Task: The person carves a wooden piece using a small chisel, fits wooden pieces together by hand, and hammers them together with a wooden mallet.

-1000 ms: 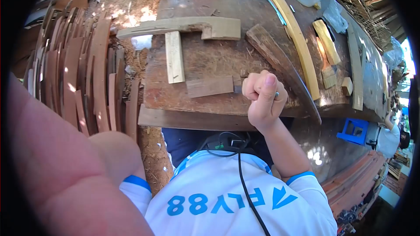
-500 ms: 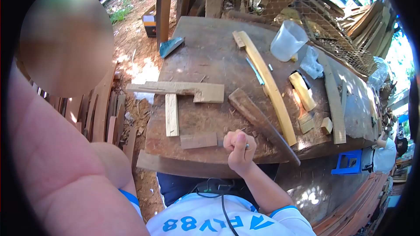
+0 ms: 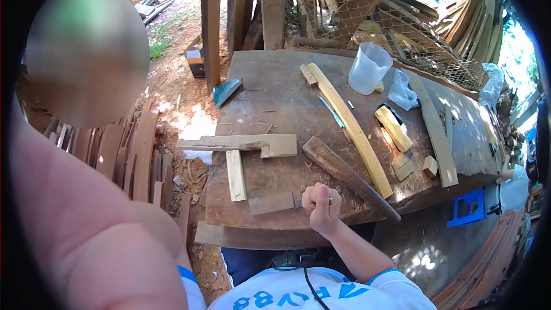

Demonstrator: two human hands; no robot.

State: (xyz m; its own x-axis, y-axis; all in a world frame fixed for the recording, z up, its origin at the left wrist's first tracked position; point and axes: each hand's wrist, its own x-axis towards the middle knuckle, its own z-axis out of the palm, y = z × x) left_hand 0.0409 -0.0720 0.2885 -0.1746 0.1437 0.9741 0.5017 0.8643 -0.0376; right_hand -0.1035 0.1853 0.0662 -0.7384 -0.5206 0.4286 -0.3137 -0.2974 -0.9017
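My right hand (image 3: 322,207) is a closed fist near the front edge of the worktable (image 3: 258,95), thumb on top. A tiny bluish tip shows at its right side; what it holds is too small to name. Close to its left lies a flat brown wood piece (image 3: 271,203), with a narrow greyish bit between them. My left hand (image 3: 80,212) looms very large at the left, right by the camera, its fingers hidden. Beyond the fist lie a dark tapered board (image 3: 350,173) and a long curved yellow strip (image 3: 351,129). A notched board (image 3: 238,142) touches a pale block (image 3: 235,176).
A translucent tub (image 3: 369,69), a plastic bag (image 3: 403,90), a brush (image 3: 403,166) and a small wood block (image 3: 430,166) stand or lie on the table's right. Upright boards (image 3: 140,155) fill the left. A blue stool (image 3: 468,209) and a person (image 3: 512,186) are at the right.
The view has tilted up, showing more of the table's far side and the wire mesh. My right fist keeps its shape beside the flat brown piece; my left hand stays close to the camera.
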